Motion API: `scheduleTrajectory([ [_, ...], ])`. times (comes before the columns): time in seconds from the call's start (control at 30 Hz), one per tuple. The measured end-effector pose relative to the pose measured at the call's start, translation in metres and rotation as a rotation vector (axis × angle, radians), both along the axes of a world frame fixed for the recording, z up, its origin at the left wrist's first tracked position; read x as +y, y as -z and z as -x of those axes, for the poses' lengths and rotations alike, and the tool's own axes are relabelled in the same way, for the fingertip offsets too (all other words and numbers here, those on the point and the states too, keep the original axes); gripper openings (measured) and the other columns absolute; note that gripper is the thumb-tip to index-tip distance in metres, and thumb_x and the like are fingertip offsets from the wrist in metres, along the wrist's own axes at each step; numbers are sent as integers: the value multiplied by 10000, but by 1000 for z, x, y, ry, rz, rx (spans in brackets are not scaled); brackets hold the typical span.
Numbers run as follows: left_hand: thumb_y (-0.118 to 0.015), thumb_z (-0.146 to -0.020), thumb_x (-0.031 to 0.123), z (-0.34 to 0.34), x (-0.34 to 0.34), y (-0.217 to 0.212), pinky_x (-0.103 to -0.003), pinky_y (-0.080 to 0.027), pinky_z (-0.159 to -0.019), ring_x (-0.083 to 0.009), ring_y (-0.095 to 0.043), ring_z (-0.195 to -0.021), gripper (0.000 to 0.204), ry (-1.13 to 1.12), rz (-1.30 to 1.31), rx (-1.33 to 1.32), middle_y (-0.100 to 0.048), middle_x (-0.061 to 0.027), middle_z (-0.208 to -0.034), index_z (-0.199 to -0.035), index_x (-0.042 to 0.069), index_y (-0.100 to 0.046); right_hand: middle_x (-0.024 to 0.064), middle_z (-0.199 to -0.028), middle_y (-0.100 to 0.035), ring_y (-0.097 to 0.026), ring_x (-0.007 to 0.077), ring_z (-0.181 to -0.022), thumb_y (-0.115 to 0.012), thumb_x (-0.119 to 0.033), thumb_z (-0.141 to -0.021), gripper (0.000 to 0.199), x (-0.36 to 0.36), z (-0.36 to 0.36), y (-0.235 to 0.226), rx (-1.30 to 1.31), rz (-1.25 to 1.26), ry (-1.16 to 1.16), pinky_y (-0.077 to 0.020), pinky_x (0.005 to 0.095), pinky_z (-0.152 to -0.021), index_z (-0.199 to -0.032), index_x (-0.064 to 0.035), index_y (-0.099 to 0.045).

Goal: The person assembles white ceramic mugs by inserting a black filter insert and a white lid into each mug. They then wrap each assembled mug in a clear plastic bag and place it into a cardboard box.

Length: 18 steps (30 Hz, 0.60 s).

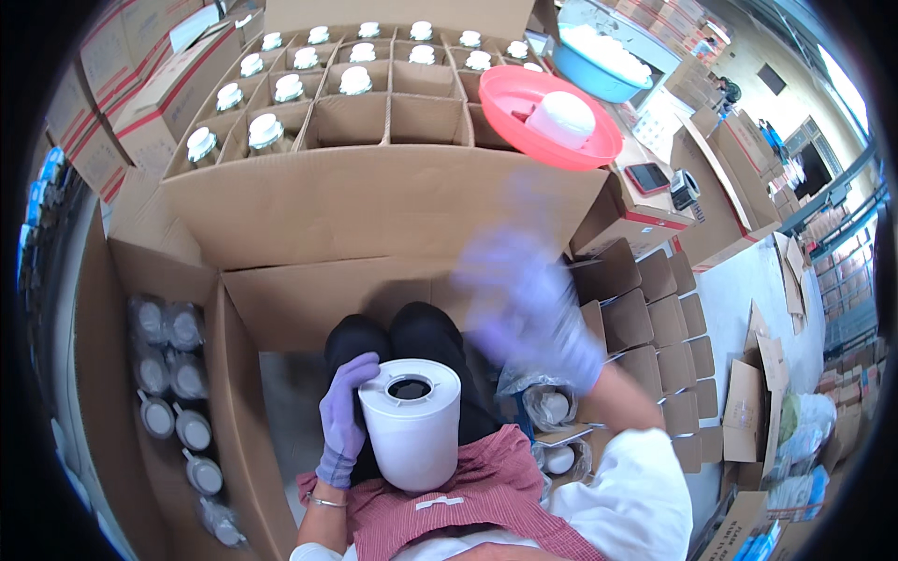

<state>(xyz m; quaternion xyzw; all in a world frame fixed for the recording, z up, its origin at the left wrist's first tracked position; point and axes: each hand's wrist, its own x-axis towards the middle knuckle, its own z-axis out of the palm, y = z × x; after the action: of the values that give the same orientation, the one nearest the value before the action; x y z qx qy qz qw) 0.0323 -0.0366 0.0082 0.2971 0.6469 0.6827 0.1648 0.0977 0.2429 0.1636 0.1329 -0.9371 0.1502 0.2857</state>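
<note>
My left hand (344, 411), in a thin purple glove, grips the side of a white cylindrical container (412, 439). It rests on my lap, and its top has a ring with a dark round opening. My right hand (533, 299), also gloved in purple, is smeared by motion in front of the carton wall, to the right of my knees. Whether it holds anything cannot be made out. Beyond it, a coral-red basin (505, 98) with a white rounded piece (566, 117) in it sits at the carton's right corner.
Ahead, a divided carton (393, 187) holds several clear bottles with pale tops (355, 80). Lidded jars (192, 428) lie in a carton at left. Cardboard dividers (645, 323) and plastic-wrapped items (552, 407) are at right. Beyond are a phone (647, 178) and a blue basin (599, 79) of white pieces.
</note>
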Motion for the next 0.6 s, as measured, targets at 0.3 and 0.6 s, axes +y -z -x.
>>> scheduleTrajectory([
  [0.3, -425, -1014, 219, 28, -29, -3, -427, -363, -1161, -285, -592, -1207, 341, 303, -936, -498, -681, -93, -1136, -1058, -24, -660, 97, -1157, -643, -582, 291, -1119, -695, -168, -860, 212, -9, -57, 121, -504, 894, 262, -374, 494, -1090, -1051, -78, -705],
  [0.6, -465, -1020, 357, 19, -36, -13, -418, -358, -1139, -286, -588, -1204, 451, -86, -347, -513, -657, -140, -1255, -1190, -4, -676, 158, -1250, -593, -542, 311, -1219, -750, -217, -806, 468, -13, -57, 121, -542, 805, 203, -425, 404, -1050, -1225, -44, -636],
])
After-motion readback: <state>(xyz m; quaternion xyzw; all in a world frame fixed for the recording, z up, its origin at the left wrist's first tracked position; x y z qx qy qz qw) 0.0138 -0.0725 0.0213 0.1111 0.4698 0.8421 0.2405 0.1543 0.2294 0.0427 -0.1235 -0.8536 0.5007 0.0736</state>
